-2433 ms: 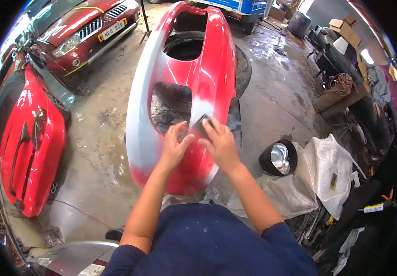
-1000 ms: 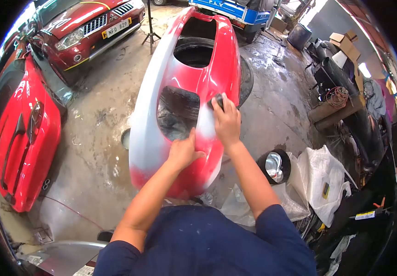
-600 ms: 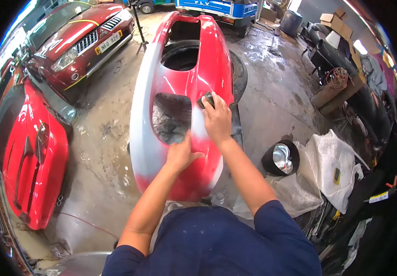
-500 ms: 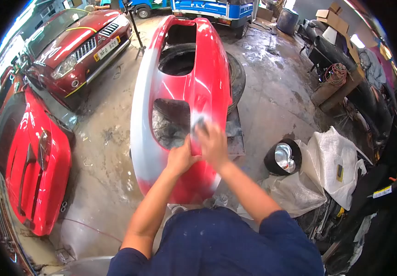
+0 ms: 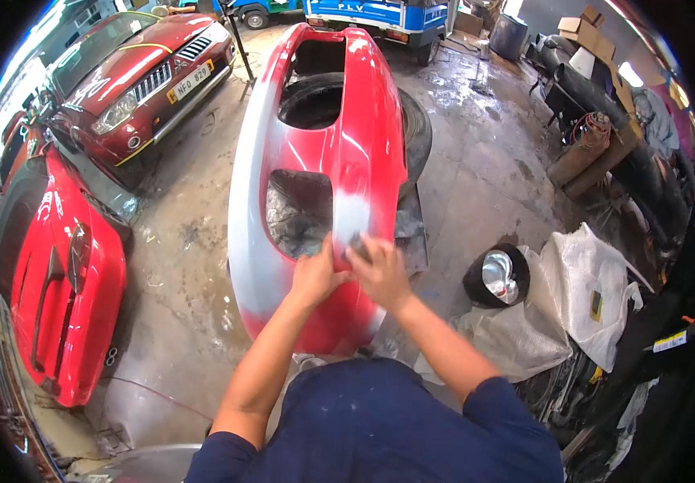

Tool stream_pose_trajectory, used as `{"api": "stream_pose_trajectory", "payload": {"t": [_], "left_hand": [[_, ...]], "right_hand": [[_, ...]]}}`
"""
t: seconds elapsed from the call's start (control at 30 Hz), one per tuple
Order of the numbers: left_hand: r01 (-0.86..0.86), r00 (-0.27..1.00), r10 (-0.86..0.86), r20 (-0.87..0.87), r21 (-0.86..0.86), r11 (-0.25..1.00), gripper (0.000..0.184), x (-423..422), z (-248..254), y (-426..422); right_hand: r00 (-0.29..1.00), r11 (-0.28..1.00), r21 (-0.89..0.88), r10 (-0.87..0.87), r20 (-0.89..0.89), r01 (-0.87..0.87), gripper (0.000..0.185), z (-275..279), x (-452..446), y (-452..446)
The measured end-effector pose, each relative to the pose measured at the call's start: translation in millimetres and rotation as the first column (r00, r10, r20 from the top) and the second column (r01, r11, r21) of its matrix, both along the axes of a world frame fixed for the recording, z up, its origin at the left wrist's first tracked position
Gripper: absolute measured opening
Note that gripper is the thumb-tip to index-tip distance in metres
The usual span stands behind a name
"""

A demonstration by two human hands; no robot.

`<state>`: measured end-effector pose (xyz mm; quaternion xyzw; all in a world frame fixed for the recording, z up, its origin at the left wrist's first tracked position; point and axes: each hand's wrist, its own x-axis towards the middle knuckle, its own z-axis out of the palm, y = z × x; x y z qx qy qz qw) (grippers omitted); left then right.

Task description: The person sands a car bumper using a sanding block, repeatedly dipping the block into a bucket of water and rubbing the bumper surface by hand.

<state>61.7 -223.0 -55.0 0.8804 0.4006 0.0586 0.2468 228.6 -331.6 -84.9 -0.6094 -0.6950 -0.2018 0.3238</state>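
A red bumper (image 5: 363,153) with whitish-grey patches lies lengthwise in front of me, resting over dark tires (image 5: 418,137). My right hand (image 5: 378,270) presses a small dark block (image 5: 357,244) against the bumper, just below the pale patch right of the lower opening. My left hand (image 5: 317,274) rests on the bumper at the bottom edge of that opening, thumb stretched toward the right hand and fingers apart. The two hands are close together. The block is mostly hidden by the right fingers.
A second red bumper (image 5: 102,298) lies at the left, near a dark red car (image 5: 134,88). At the right are a black bucket-like container (image 5: 476,282), white sacks (image 5: 581,282) and a stack of dark parts (image 5: 653,185). A blue vehicle (image 5: 363,11) stands at the back.
My right hand has moved with the block from the upper part of the pale patch down toward me, beside the left hand. Since the earliest frame, my left hand has settled onto the bumper.
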Motion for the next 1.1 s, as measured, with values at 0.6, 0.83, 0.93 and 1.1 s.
{"api": "stream_pose_trajectory", "payload": {"t": [0.6, 0.83, 0.93, 1.1], "left_hand": [[0.038, 0.999, -0.041, 0.027, 0.110, 0.993, 0.113, -5.9, -16.4, -2.2], [0.017, 0.995, -0.032, 0.099, 0.148, 0.989, 0.088, -5.2, -12.0, -4.7], [0.026, 0.995, -0.037, 0.097, 0.111, 0.993, 0.087, -3.4, -9.1, -2.6], [0.018, 0.995, -0.023, 0.099, 0.052, 0.998, 0.089, -4.3, -10.0, 2.3]], "right_hand": [[0.965, 0.965, 0.027, -0.261, -0.033, 0.262, 0.043, 49.8, 15.7, 93.7], [0.982, 0.996, -0.033, -0.074, 0.172, 0.081, 0.043, 56.1, 7.3, 81.0], [0.992, 0.992, 0.032, -0.119, 0.030, 0.118, 0.044, 75.1, 21.2, 132.4], [0.984, 0.991, -0.086, 0.113, 0.140, -0.102, 0.047, 32.4, -5.4, 45.1]]}}
